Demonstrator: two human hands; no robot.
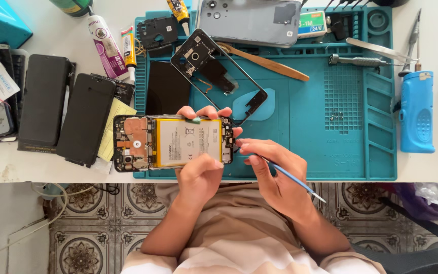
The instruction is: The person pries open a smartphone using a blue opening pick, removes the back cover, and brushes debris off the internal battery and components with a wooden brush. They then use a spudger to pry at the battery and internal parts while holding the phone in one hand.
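Observation:
An opened smartphone with its back cover off lies sideways over the front edge of the teal work mat, showing a pale battery and a copper-coloured board. My left hand grips it from below, thumb on the battery and fingers curled over the far edge. My right hand holds a thin blue-handled tool like a pen, its tip at the phone's right end.
On the mat lie a black phone frame, a grey back cover, a wooden spudger, tweezers and a screwdriver. Two black phones and glue tubes sit left; a blue device sits right.

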